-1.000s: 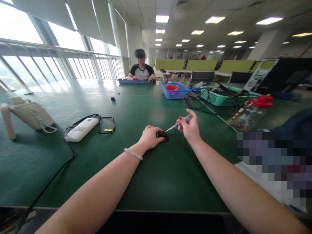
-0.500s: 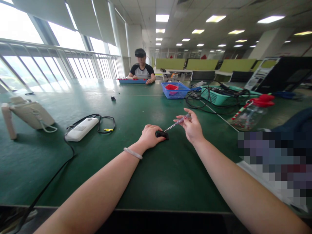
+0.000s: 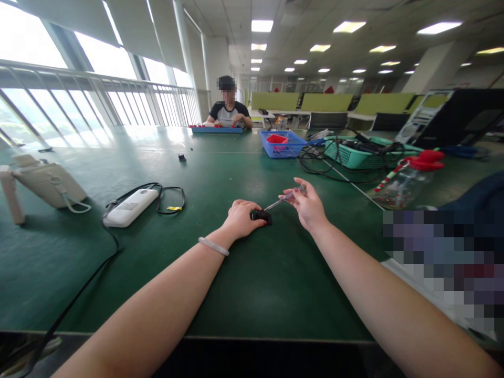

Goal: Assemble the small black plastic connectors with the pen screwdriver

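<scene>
On the green tabletop (image 3: 275, 283), my left hand (image 3: 242, 219) grips a small black block-like part (image 3: 263, 216), thumb on the near side and fingers over the far side. What kind of part it is I cannot make out. My right hand (image 3: 309, 207) holds a screwdriver (image 3: 280, 200) by its see-through handle, pinched between thumb and fingers. Its metal shaft slants down to the left, and the tip meets the top of the black part.
A white device (image 3: 133, 208) with a black cord lies left, near a beige case (image 3: 53, 184). Further back sit a small black piece (image 3: 181, 157), a blue basket (image 3: 282, 147) and a green basket (image 3: 350, 157) with cables. A bottle (image 3: 405, 181) stands right. Another person (image 3: 229, 110) sits opposite.
The fingers of my right hand have shifted slightly around the screwdriver handle. My left hand keeps its hold on the black part. The person opposite has raised one hand.
</scene>
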Motion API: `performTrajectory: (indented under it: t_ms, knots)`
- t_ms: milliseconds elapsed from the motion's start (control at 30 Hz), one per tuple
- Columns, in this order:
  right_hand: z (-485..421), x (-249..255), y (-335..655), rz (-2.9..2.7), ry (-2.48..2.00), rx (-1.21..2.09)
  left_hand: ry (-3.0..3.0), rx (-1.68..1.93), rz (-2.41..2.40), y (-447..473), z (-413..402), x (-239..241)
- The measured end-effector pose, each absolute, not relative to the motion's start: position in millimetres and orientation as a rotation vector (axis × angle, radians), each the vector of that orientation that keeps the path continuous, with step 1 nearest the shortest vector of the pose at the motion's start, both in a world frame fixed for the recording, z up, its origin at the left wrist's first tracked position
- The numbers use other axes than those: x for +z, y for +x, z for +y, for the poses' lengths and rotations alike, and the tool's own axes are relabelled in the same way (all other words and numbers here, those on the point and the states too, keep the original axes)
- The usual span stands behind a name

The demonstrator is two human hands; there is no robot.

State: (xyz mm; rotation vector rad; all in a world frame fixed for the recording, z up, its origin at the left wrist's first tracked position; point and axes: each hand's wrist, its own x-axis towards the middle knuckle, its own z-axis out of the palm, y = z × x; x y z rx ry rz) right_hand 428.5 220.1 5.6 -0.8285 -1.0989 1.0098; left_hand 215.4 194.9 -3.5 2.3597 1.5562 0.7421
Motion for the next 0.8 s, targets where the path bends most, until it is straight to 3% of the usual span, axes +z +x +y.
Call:
performTrajectory:
  t_ms: [800]
  knots:
    - [223.1, 3.1, 429.9, -0.829, -0.914, 1.194, 2.37, 0.788, 1.552, 215.9, 192.6, -3.1]
